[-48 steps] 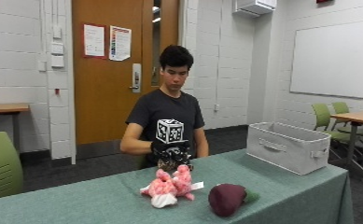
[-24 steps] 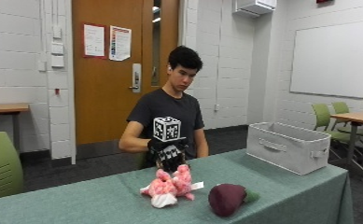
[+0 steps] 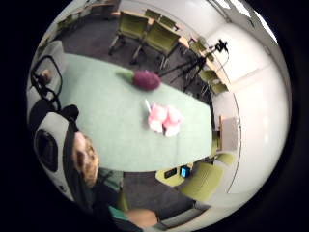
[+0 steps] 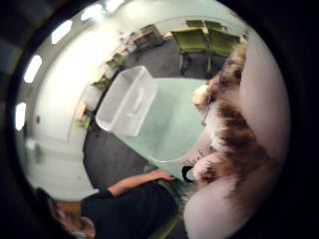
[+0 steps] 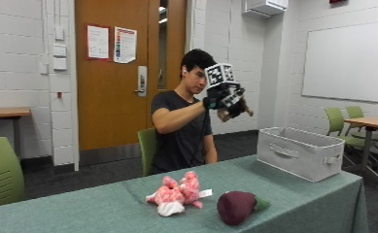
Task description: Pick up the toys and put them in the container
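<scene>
Green cloth covers the bench [image 5: 98,208]. High above it, the grip [image 5: 224,99] curls round a brown furry toy [image 5: 235,110]. A pink toy [image 5: 176,190] and a dark red toy [image 5: 235,206] lie near the front edge. A grey container [image 5: 298,153] sits at the bench's far right end.

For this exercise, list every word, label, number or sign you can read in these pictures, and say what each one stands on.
No text can be read.
Two paper notices on the wooden door: print too small and blurred to read.
White tag on the pink plush toy: nothing legible.
Grey container, dark red plush toy and whiteboard: no lettering visible.
</scene>
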A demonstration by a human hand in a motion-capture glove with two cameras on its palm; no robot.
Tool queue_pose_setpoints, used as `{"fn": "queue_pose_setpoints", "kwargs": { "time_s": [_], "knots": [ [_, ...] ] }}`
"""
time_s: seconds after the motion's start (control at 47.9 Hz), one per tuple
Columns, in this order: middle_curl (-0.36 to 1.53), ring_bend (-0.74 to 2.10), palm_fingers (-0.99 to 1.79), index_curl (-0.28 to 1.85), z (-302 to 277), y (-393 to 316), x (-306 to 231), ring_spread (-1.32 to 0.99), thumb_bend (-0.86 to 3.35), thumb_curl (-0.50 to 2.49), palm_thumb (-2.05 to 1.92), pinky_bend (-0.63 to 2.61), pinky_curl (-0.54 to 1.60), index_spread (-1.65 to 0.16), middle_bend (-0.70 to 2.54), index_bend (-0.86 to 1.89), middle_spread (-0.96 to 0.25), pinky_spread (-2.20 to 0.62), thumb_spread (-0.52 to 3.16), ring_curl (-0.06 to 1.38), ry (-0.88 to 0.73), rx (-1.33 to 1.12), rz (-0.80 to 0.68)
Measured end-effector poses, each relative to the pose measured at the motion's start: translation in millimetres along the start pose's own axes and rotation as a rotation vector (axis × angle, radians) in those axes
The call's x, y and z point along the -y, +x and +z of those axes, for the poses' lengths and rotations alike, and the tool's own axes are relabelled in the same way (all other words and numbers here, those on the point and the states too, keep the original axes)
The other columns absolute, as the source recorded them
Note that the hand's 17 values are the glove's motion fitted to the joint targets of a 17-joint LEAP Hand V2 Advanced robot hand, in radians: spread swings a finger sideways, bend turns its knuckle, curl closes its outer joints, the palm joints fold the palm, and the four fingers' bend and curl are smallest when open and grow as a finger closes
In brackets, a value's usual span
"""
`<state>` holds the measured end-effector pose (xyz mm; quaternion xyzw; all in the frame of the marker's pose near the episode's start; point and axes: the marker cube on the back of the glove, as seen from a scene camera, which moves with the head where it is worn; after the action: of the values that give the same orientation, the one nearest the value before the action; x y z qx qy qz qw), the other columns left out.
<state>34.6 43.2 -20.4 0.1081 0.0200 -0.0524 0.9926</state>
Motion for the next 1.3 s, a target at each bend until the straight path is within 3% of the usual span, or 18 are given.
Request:
{"fn": "queue_pose_setpoints", "kwargs": {
  "time_s": [0.167,0.313,0.48,0.585,0.71,0.731,0.773,0.794,0.815,0.836,1.003,1.086,1.212,1.295],
  "knots": [
    [0.57,1.14,1.18,0.56,-48,-113,104,-0.40,0.17,0.62,0.60,0.72,0.36,-0.36,0.89,0.19,-0.35,-0.48,0.85,0.43,0.062,0.048,-0.175],
    [0.58,1.14,1.15,0.59,-53,-204,157,-0.40,0.15,0.67,0.61,0.74,0.36,-0.37,0.90,0.17,-0.36,-0.48,0.82,0.44,0.116,0.159,-0.391],
    [0.59,1.15,1.14,0.62,-21,-280,195,-0.40,0.13,0.72,0.61,0.76,0.37,-0.37,0.90,0.17,-0.37,-0.48,0.80,0.44,0.061,0.110,-0.309],
    [0.60,1.16,1.13,0.64,17,-263,214,-0.40,0.11,0.75,0.61,0.76,0.37,-0.38,0.90,0.16,-0.37,-0.48,0.79,0.45,-0.014,0.220,-0.385],
    [0.61,1.17,1.12,0.65,45,-289,212,-0.39,0.10,0.79,0.62,0.77,0.36,-0.38,0.89,0.15,-0.37,-0.48,0.79,0.45,-0.199,0.206,-0.299],
    [0.60,1.17,1.06,0.65,48,-305,209,-0.40,0.09,0.79,0.60,0.78,0.37,-0.38,0.86,0.13,-0.38,-0.47,0.80,0.45,-0.240,0.193,-0.262],
    [0.55,1.10,0.39,0.61,53,-338,202,-0.40,-0.05,0.67,0.36,0.84,0.41,-0.32,0.67,0.01,-0.33,-0.39,0.97,0.44,-0.302,0.160,-0.206],
    [0.61,1.22,0.76,0.68,54,-345,200,-0.40,0.03,0.71,0.48,0.90,0.46,-0.33,0.79,0.12,-0.37,-0.41,0.96,0.51,-0.317,0.143,-0.191],
    [0.49,0.84,-0.12,0.61,55,-347,200,-0.34,-0.14,0.62,0.22,0.94,0.43,-0.27,0.50,0.02,-0.25,-0.33,0.98,0.36,-0.325,0.135,-0.184],
    [0.53,0.84,-0.25,0.66,55,-345,199,-0.29,-0.14,0.60,0.16,1.00,0.51,-0.24,0.48,0.09,-0.21,-0.30,0.99,0.44,-0.329,0.137,-0.182],
    [0.43,0.47,-0.24,0.49,43,-288,194,-0.16,-0.09,0.48,-0.06,0.94,0.40,-0.14,0.33,0.07,-0.04,-0.14,1.00,0.24,-0.301,0.024,-0.224],
    [0.41,0.39,-0.22,0.46,28,-243,189,-0.14,-0.10,0.43,-0.11,0.87,0.37,-0.13,0.28,0.12,-0.02,-0.10,1.00,0.21,-0.266,0.023,-0.177],
    [0.40,0.30,-0.17,0.44,2,-168,159,-0.12,-0.11,0.37,-0.14,0.80,0.35,-0.14,0.23,0.13,-0.02,-0.07,0.98,0.20,-0.255,0.100,-0.303],
    [0.39,0.25,-0.15,0.42,-4,-102,147,-0.12,-0.11,0.33,-0.14,0.77,0.34,-0.15,0.21,0.14,-0.02,-0.06,0.97,0.20,-0.239,-0.003,-0.155]
  ]
}}
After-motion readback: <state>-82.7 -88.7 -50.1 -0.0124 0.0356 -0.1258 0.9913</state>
